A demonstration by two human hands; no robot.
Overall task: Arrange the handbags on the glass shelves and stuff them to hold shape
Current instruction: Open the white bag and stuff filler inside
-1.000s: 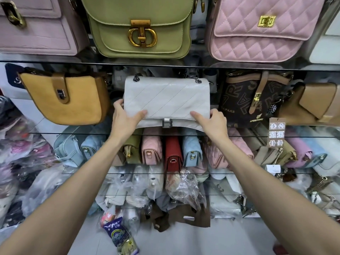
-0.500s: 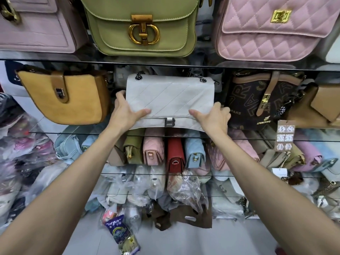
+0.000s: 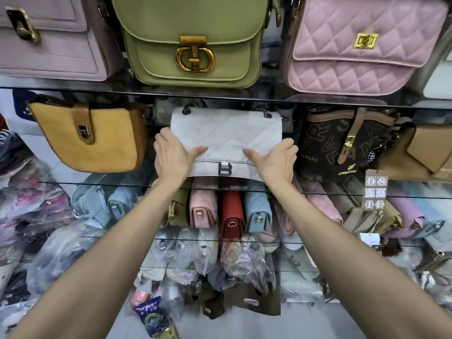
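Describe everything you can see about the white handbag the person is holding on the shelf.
The white handbag looks like soft leather with diagonal stitched lines, a front flap carrying a dark metal B clasp, and dark chain ends at both top corners. It stands upright, facing out, on the glass shelf. The left hand and right hand grip its sides.

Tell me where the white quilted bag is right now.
In the head view, the white quilted bag sits mid-frame on the glass shelf, between the mustard bag and the brown lettered bag, held by both hands.
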